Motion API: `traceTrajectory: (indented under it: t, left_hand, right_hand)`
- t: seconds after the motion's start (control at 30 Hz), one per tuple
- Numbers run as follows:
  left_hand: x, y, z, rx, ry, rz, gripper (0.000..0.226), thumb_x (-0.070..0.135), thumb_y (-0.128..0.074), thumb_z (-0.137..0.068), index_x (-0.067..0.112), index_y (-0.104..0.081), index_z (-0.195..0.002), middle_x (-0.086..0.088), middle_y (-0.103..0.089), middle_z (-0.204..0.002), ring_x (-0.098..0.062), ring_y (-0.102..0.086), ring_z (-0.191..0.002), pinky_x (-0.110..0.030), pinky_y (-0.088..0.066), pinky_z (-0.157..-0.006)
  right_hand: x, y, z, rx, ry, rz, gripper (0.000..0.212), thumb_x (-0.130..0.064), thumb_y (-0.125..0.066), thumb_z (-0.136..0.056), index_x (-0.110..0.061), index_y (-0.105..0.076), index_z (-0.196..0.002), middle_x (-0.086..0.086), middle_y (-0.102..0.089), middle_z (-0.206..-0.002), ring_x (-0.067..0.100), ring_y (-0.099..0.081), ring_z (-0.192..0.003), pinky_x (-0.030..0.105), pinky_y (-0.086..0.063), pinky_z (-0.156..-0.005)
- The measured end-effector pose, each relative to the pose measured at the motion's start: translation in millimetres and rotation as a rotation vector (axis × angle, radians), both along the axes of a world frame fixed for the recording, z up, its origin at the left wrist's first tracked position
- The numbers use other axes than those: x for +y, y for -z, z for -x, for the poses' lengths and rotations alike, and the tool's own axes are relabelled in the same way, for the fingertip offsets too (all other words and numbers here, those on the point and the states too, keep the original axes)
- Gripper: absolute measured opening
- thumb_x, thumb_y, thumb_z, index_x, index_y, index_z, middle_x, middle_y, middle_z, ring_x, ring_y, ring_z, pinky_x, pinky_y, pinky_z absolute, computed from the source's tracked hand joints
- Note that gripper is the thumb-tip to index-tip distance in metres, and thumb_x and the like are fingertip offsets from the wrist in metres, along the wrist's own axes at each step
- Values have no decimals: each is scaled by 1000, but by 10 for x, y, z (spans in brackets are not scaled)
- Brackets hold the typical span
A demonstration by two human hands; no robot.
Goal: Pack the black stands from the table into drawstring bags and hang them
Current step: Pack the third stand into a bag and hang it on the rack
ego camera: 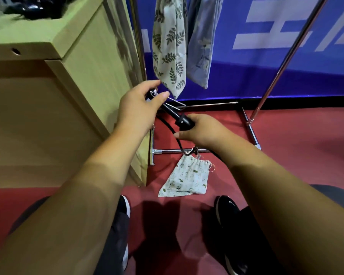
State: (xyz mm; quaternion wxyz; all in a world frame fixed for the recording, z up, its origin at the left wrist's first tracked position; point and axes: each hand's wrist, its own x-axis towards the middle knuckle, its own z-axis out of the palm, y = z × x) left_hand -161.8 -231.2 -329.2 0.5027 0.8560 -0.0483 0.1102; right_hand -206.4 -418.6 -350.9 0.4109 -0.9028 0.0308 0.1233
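I hold a black stand point(178, 115) with a flexible neck in both hands, low in front of the rack. My left hand point(140, 105) pinches its clamp end with the metal wire parts. My right hand point(202, 131) grips the thick black barrel, and the thin black neck loops down below it. A small white drawstring bag point(187, 178) with a tiny print lies flat on the red floor beneath my hands. Two filled bags hang from the rack: a leaf-print bag point(170, 46) and a pale blue bag point(202, 40). More black stands point(34, 7) lie on the table top at the upper left.
The light wooden table point(81, 62) stands on my left, its side panel close to my left arm. The chrome rack's base bars point(252, 133) and slanted pole point(282, 64) frame the floor ahead. A blue banner covers the wall behind. My black shoes point(226, 213) are below.
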Motion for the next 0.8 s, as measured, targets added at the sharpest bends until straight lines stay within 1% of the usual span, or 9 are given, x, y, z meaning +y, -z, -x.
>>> traceTrajectory:
  t: [0.07,0.13,0.2,0.3,0.43,0.47,0.57,0.67,0.8]
  left_hand:
    - [-26,5,5,-17,-75,18,34,45,-77,-92,27,-76,-121,12,-77,-108,-4,-70,-99,-21,-53,-90]
    - [-35,9,4,-32,-108,44,27,46,-71,-97,28,-78,-116,15,-77,-102,1,-70,-95,-18,-52,-84]
    - [-40,1,9,-14,-74,114,26,43,-69,-99,27,-80,-117,17,-78,-104,4,-70,-100,-16,-52,-90]
    - [-56,16,52,55,21,178,27,39,-75,-97,26,-81,-120,17,-79,-108,6,-70,-105,-14,-51,-95]
    - [-109,83,104,115,171,221,28,45,-79,-89,32,-82,-114,8,-81,-105,-21,-75,-107,-44,-57,-105]
    - [-117,87,114,122,204,237,27,43,-79,-90,31,-81,-114,7,-81,-104,-21,-76,-106,-45,-57,-104]
    - [-129,95,139,146,248,220,26,43,-75,-94,32,-79,-117,16,-77,-103,-5,-69,-97,-37,-55,-100]
    - [-133,89,145,221,284,259,34,53,-74,-90,40,-76,-121,16,-75,-114,-12,-68,-109,-54,-52,-111]
    - [-120,75,63,219,275,355,41,44,-83,-80,34,-78,-119,7,-76,-124,-18,-69,-116,-60,-48,-113]
  right_hand:
    - [12,-14,-6,-13,-25,51,40,-40,-88,-85,-24,-69,-116,-3,-72,-101,18,-68,-94,32,-51,-85]
    - [44,-33,3,-33,-41,118,34,-39,-83,-89,-20,-64,-109,-2,-67,-94,18,-63,-85,30,-46,-70]
    - [77,-33,30,-40,-20,132,20,-30,-73,-91,-19,-61,-101,0,-63,-86,21,-61,-79,28,-41,-59]
    - [109,11,75,-17,43,50,7,-20,-64,-89,-19,-59,-94,1,-62,-78,21,-59,-67,28,-38,-53]
    - [125,-10,107,-28,61,-64,5,-12,-64,-85,-11,-60,-87,1,-52,-68,18,-47,-58,28,-36,-53]
    - [128,-40,114,-37,61,-91,7,-10,-65,-84,-13,-58,-83,0,-48,-66,15,-42,-56,28,-34,-51]
    - [113,-121,113,-69,65,-127,15,-11,-74,-84,-15,-61,-77,-2,-44,-63,9,-33,-48,24,-26,-44]
    - [91,-136,92,-72,104,-194,10,-15,-81,-84,-11,-72,-82,-5,-47,-59,7,-37,-45,22,-29,-44]
    - [74,-125,64,-70,124,-206,21,-29,-85,-83,-10,-75,-83,-7,-50,-58,9,-41,-48,26,-33,-49]
